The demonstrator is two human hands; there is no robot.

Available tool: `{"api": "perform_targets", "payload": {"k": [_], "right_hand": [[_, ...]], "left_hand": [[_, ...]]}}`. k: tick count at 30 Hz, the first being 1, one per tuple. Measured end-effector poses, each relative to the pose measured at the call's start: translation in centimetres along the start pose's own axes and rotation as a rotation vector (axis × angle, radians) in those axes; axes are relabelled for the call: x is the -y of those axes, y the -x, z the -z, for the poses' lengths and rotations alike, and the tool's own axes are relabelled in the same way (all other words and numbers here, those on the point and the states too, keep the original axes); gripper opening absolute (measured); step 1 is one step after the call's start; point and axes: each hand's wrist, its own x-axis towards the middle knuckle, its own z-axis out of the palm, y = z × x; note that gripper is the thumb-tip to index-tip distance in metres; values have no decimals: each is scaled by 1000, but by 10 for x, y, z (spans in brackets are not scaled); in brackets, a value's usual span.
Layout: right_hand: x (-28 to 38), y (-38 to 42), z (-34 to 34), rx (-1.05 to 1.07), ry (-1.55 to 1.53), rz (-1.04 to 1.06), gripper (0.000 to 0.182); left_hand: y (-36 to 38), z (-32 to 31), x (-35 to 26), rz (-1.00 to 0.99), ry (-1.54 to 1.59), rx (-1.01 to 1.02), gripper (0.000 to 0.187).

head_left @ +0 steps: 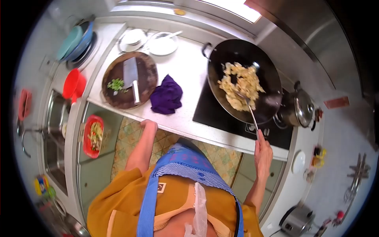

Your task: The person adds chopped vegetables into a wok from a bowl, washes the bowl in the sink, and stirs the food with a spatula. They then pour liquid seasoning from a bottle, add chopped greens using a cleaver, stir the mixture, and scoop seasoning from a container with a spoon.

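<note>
My right hand is closed round the handle of a metal spatula, whose head lies in the food. Pale yellow-brown pieces of food lie in a large black wok on the black cooktop. At the counter's front edge is my left hand, fingers bent in, nearest to the cutting board and the purple cloth; whether it grips anything is too small to tell. The purple cloth lies crumpled beside the round wooden board, which bears a cleaver and chopped greens.
White dishes stand behind the board. A lidded steel pot is right of the wok. At the left are a red ladle, a red tray of food and a sink. A grey appliance stands at lower right.
</note>
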Motion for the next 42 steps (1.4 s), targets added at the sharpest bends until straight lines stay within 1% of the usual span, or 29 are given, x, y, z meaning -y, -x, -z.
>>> {"api": "perform_targets", "payload": {"k": [1, 4, 5, 6, 7, 8, 9, 10, 12, 14, 15, 16, 18, 21, 22, 23, 24, 25, 26, 29, 30, 31, 32, 33, 34, 35, 37, 39, 42], "right_hand": [[-1, 2, -6, -1, -15, 37, 40], [-4, 5, -16, 10, -7, 40, 44], [-4, 2, -17, 13, -11, 61, 44], [-5, 1, -18, -10, -25, 86, 45], [-7, 3, -19, -29, -36, 106, 46], [-7, 4, -21, -25, -34, 111, 46], [-7, 5, -22, -23, -43, 116, 46], [-8, 5, -24, -23, -49, 114, 47], [-17, 9, -33, 12, -38, 119, 48], [-13, 10, -31, 87, -39, 53, 48], [-9, 5, -37, 47, -55, 38, 48], [-12, -1, -42, 7, -66, 69, 48], [-15, 12, -33, 28, -81, 90, 48], [-12, 15, -35, 36, -71, 38, 47], [-10, 15, -33, 44, -58, 32, 46], [-13, 17, -35, 43, -51, 20, 46], [-17, 18, -39, 39, -48, 42, 47], [-18, 13, -40, 21, -48, 71, 47], [-12, 14, -35, 42, -47, 49, 48], [-16, 13, -39, 32, -58, 59, 49], [-12, 14, -35, 51, -68, 29, 49], [-12, 13, -36, 47, -74, 23, 49], [-12, 13, -37, 32, -77, 32, 49], [-14, 14, -39, 22, -77, 40, 49], [-18, 15, -43, -81, -45, 132, 48], [-17, 17, -46, -84, -58, 125, 48], [-18, 14, -45, -67, -34, 129, 48], [-14, 13, -42, 4, -103, 33, 50], [-20, 11, -50, -3, -84, 50, 51]], "left_hand": [[39, 2, 1, 24, 31, 1, 31], [134, -21, -20, -82, 2538, -266, 8], [190, -7, -20, -392, 2605, -258, 9], [250, 14, -11, -675, 2692, -126, 17], [303, 40, 0, -1066, 2623, -234, 14], [359, 64, 17, -1432, 2372, -486, 13], [411, 80, 33, -1668, 2077, -908, 11], [458, 88, 47, -1720, 1976, -1166, 6], [525, 91, 71, -1773, 1873, -1393, 5], [557, 81, 93, -1940, 1789, -1195, 16], [565, 75, 102, -2005, 1738, -1129, 21], [571, 73, 105, -1894, 1924, -1099, 20], [567, 68, 82, -1932, 2057, -1147, 18], [564, 71, 64, -2167, 2004, -1000, 16], [567, 71, 61, -2178, 1866, -1040, 16], [579, 75, 64, -1833, 1312, -1488, 16], [597, 81, 69, -1418, 753, -1759, 16], [613, 89, 74, -956, 201, -1895, 17], [626, 93, 78, -470, -320, -1889, 18], [638, 97, 77, -94, -679, -1847, 19], [636, 96, 75, 117, -914, -1744, 20], [632, 94, 73, 646, -1396, -1561, 18], [626, 92, 70, 1179, -1814, -1233, 19], [620, 89, 66, 1696, -2145, -750, 22], [605, 87, 63, 2086, -2239, -169, 21], [592, 87, 60, 2262, -2182, 205, 20], [570, 86, 59, 2392, -2064, 460, 18], [555, 87, 60, 2457, -2039, 498, 16], [541, 89, 60, 2543, -1976, 491, 14]]}}
